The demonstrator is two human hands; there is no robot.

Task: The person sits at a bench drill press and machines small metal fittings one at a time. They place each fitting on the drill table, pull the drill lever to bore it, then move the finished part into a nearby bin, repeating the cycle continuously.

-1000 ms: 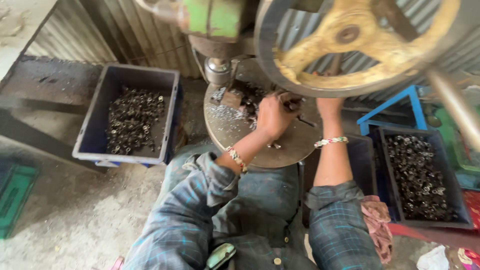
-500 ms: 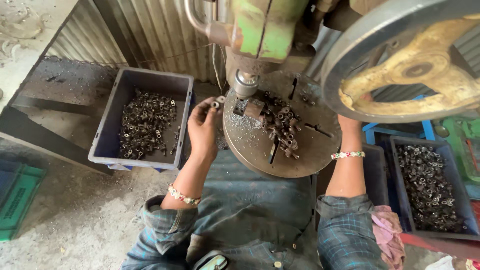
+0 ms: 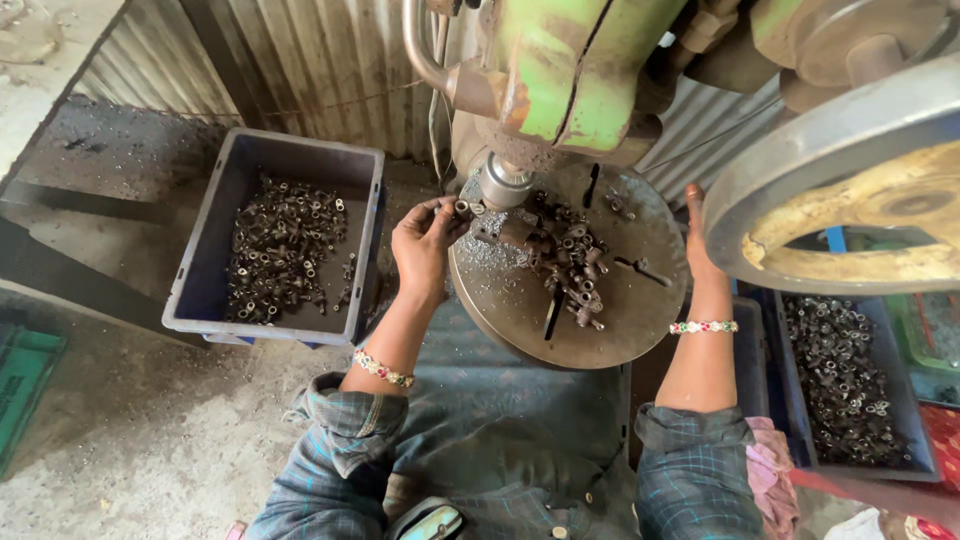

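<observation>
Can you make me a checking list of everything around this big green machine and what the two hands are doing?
Surface: round metal table, dusted with metal shavings.
Job's things: pile of small dark metal parts on the table; one small metal ring at the left fingertips, beside the press ram.
Clutter: grey bin of parts on the left; another bin of parts on the right; pink cloth.
Hands: left hand pinches the ring; right hand reaches up by the big wheel, fingers hidden.
Cables: thin wires hang by the machine.
Surroundings: corrugated metal wall, dusty concrete floor.

Round metal press table [image 3: 600, 330], heap of small metal fittings [image 3: 565, 260], scattered metal shavings [image 3: 495, 250]
</observation>
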